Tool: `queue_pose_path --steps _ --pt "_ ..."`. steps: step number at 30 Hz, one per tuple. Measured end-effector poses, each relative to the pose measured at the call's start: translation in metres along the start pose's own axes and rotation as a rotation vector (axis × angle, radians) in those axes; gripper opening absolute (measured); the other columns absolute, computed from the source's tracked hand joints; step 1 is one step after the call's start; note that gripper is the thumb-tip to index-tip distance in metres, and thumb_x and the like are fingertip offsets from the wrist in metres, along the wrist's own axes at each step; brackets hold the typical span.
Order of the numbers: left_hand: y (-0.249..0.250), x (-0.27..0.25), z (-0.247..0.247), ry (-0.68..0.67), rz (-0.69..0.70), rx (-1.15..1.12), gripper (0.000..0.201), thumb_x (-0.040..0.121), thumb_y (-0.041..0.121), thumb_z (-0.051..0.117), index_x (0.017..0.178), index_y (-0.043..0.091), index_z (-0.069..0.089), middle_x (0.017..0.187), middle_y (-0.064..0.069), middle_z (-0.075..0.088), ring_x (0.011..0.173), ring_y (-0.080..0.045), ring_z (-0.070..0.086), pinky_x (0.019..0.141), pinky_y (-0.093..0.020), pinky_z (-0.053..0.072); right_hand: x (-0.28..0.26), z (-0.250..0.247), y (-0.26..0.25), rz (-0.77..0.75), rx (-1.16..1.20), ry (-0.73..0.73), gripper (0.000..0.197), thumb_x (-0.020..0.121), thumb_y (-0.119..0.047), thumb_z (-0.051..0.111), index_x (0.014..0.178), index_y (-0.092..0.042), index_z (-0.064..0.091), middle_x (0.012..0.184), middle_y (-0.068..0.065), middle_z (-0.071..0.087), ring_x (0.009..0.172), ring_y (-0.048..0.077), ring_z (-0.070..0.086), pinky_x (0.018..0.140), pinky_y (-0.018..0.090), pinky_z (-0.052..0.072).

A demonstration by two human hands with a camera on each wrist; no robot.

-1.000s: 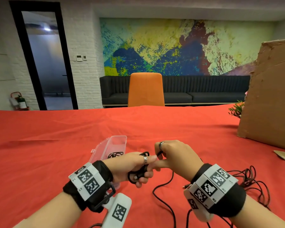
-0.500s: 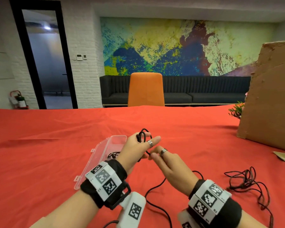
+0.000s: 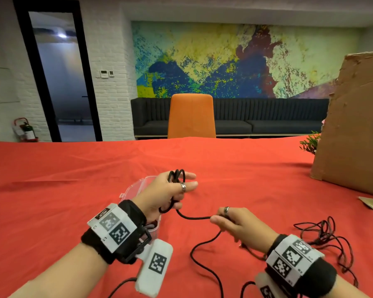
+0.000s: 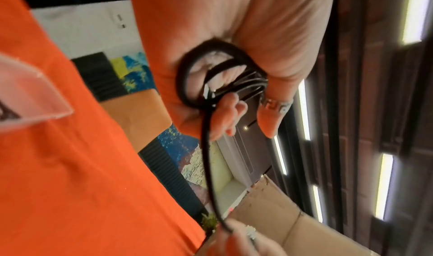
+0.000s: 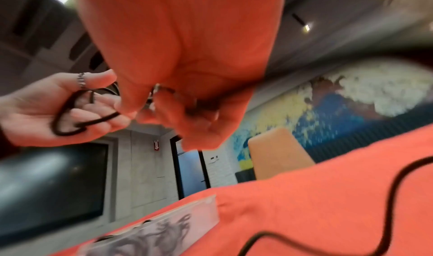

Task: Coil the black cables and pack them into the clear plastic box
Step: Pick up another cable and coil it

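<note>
My left hand holds the coiled black cable; my right hand pinches its tail (pull hard, and loops slip off).

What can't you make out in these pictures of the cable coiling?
- Box contents: head view, hidden by the left hand; right wrist view, blurred.
- Cable far end: head view, cut off by the bottom edge.
- Right hand grip: right wrist view, blurred.
- Tangled cables: head view, too tangled to count.
</note>
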State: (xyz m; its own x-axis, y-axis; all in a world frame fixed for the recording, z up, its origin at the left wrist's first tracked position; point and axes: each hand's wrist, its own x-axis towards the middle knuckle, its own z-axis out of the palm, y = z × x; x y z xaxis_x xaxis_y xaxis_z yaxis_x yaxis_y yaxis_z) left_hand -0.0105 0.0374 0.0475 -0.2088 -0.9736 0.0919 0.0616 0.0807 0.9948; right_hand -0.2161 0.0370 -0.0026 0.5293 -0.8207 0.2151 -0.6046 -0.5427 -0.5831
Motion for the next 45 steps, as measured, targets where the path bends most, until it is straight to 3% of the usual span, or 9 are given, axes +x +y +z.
queue_pose_path --steps 5,9,14,21,24,27,31,39,45 --pt "-0.009 0.002 0.009 0.017 -0.030 0.007 0.028 0.085 0.008 0.064 0.068 0.015 0.042 0.063 -0.002 0.043 0.050 -0.009 0.044 0.061 -0.037 0.058 0.009 -0.005 -0.012 0.004 -0.156 0.146 0.038 0.088 -0.052 0.047 0.073 -0.018 0.042 0.055 -0.005 0.039 0.056 0.011 0.035 0.061 0.037 0.037" --pt "-0.015 -0.003 0.010 -0.245 -0.123 -0.009 0.027 0.081 0.013 0.067 0.072 0.014 0.042 0.071 -0.005 0.059 0.068 -0.018 0.065 0.053 -0.030 0.053 0.013 -0.012 -0.035 -0.001 -0.375 0.141 0.033 0.084 -0.057 0.050 0.074 -0.027 0.040 0.057 -0.006 0.039 0.066 0.018 0.038 0.055 0.034 0.031" --pt "-0.019 -0.009 0.009 -0.380 -0.175 0.035 0.016 0.074 0.012 0.064 0.080 0.013 0.049 0.059 0.004 0.047 0.051 -0.009 0.047 0.047 -0.022 0.043 0.017 -0.012 -0.046 -0.017 -0.452 0.095 0.031 0.084 -0.057 0.051 0.093 -0.028 0.046 0.060 -0.008 0.038 0.070 0.018 0.041 0.062 0.033 0.035" --pt "-0.029 -0.009 0.004 -0.196 -0.239 0.062 0.028 0.077 0.012 0.067 0.062 0.021 0.046 0.055 0.005 0.031 0.044 -0.006 0.022 0.037 -0.015 0.017 0.001 -0.012 -0.001 0.068 -0.468 0.119 0.037 0.089 -0.060 0.025 0.082 -0.027 0.039 0.062 -0.007 0.046 0.084 0.025 0.060 0.065 0.034 0.036" --pt "-0.037 -0.004 0.013 -0.028 -0.149 -0.119 0.029 0.085 0.006 0.062 0.068 0.020 0.044 0.063 0.000 0.046 0.050 -0.008 0.044 0.040 -0.017 0.037 -0.004 -0.004 -0.001 0.047 -0.420 0.139 0.048 0.083 -0.068 0.010 0.080 -0.027 0.035 0.068 -0.005 0.051 0.082 0.029 0.060 0.068 0.037 0.041" --pt "-0.035 -0.001 0.027 -0.004 -0.091 -0.423 0.018 0.084 0.003 0.060 0.077 0.014 0.048 0.094 -0.012 0.066 0.080 -0.024 0.068 0.067 -0.036 0.058 -0.007 0.017 -0.016 -0.055 -0.415 0.112 0.061 0.074 -0.062 -0.007 0.096 -0.026 0.037 0.080 0.004 0.060 0.085 0.033 0.058 0.070 0.040 0.041" --pt "-0.032 -0.001 0.035 0.031 -0.070 -0.514 0.024 0.087 -0.005 0.051 0.072 0.013 0.046 0.069 -0.007 0.064 0.051 -0.016 0.060 0.053 -0.032 0.057 -0.008 0.037 -0.028 -0.157 -0.409 0.004 0.054 0.086 -0.056 0.004 0.109 -0.019 0.036 0.091 0.007 0.061 0.084 0.037 0.055 0.068 0.042 0.040" --pt "-0.031 -0.010 0.011 0.055 -0.070 -0.442 0.016 0.094 0.006 0.043 0.100 0.008 0.058 0.051 0.005 0.031 0.034 -0.004 0.026 0.035 -0.016 0.032 -0.015 0.016 -0.005 -0.146 -0.403 -0.118 0.065 0.068 -0.081 -0.011 0.069 -0.028 0.027 0.068 -0.007 0.045 0.069 0.016 0.045 0.065 0.034 0.036" --pt "-0.037 -0.016 0.017 -0.212 -0.172 -0.054 0.020 0.070 0.011 0.064 0.088 0.008 0.056 0.071 -0.003 0.064 0.062 -0.011 0.063 0.039 -0.019 0.042 -0.007 0.002 -0.012 -0.241 -0.761 0.215 0.059 0.090 -0.066 0.009 0.063 -0.026 0.043 0.054 -0.011 0.054 0.051 0.007 0.053 0.045 0.022 0.026"
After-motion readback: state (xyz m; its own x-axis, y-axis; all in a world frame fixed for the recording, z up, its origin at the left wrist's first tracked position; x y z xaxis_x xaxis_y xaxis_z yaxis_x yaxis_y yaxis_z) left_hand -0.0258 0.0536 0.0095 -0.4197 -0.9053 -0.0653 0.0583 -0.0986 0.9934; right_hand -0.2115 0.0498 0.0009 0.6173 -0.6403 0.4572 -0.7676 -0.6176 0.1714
